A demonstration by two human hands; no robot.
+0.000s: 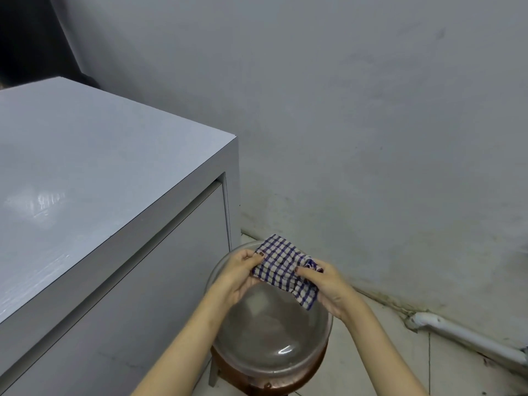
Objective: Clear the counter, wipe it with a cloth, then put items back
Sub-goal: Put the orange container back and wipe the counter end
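A blue-and-white checked cloth (283, 267) hangs between both hands, above a clear glass bowl (268, 332). My left hand (238, 274) pinches the cloth's left edge with thumb and fingers. My right hand (325, 287) grips its bunched right end. The bowl sits on a round brown stool (274, 380) on the floor. To the left stands the white counter (85, 172), its glossy top bare and showing streaky reflections.
A grey wall (371, 110) rises behind the bowl. A white pipe (468, 338) runs along the wall's base at the right. Pale floor tiles (380, 367) surround the stool. The counter's front panel (128, 295) stands close beside the stool.
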